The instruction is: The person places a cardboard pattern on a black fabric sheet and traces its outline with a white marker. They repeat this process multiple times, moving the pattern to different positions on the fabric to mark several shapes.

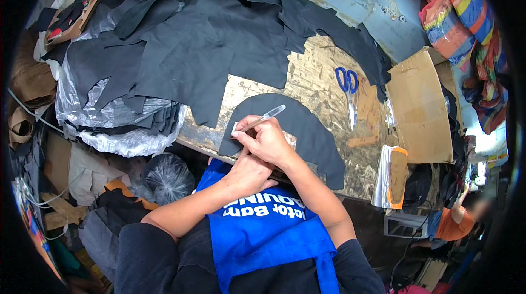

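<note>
My right hand (266, 138) is closed around a clear-barrelled pen (275, 111) whose back end points up to the right. A small white bit (235, 128) shows at its fingertips; I cannot make out what it is. The hand rests over the left end of an arch-shaped black piece (307, 121), which looks like leather and lies on the worn wooden table. Just below, my left hand (249, 174) lies at the table's near edge, touching the right hand's wrist side. Its thumb is stretched out, but its other fingers are mostly hidden under the right hand.
Black sheets (186, 47) cover the table's far left. Blue-handled scissors (349, 91) lie on the right, near a cardboard piece (422, 110) and a stack of papers (388, 176). Plastic-wrapped black material (118, 130) bulges at the left edge. Another person (456, 222) is far right.
</note>
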Tool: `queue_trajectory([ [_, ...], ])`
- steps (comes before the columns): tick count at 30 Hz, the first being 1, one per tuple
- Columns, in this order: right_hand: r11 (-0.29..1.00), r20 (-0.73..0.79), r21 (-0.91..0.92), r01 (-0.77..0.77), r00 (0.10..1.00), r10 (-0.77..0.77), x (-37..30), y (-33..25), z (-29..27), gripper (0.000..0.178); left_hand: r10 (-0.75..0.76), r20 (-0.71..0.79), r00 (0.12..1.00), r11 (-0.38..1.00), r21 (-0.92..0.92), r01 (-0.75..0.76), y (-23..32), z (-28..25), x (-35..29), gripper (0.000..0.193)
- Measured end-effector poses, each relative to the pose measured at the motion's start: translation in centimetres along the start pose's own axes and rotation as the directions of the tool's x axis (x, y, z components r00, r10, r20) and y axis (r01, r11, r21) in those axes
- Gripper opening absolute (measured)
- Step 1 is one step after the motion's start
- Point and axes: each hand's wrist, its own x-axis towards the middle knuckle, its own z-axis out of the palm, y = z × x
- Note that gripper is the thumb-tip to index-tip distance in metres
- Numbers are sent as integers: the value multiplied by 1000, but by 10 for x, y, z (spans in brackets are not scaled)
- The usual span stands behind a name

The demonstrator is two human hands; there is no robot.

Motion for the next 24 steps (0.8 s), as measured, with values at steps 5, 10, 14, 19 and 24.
queue_trajectory([
  [5, 996, -98, -86, -19, 995, 10, 9, -2, 4, 11, 40, -12, 999, 997, 65, -39, -1, 2, -1, 65],
  [10, 986, -160, -158, 43, 985, -69, 22, 2, 4, 8, 20, 21, 1000, 997, 79, -22, -2, -4, 4, 66],
  [14, 991, -197, -127, 36, 979, -60, 14, 3, -7, 8, -11, 86, 996, 995, 100, 2, 3, -14, 7, 73],
  [19, 952, -323, -280, -120, 946, 24, -13, 9, -44, 12, -70, 156, 985, 988, 147, 47, 15, -27, 14, 80],
  [24, 945, -412, -226, -238, 902, 129, -35, 16, -58, 12, -107, 255, 961, 979, 195, 58, 20, -40, 24, 85],
])
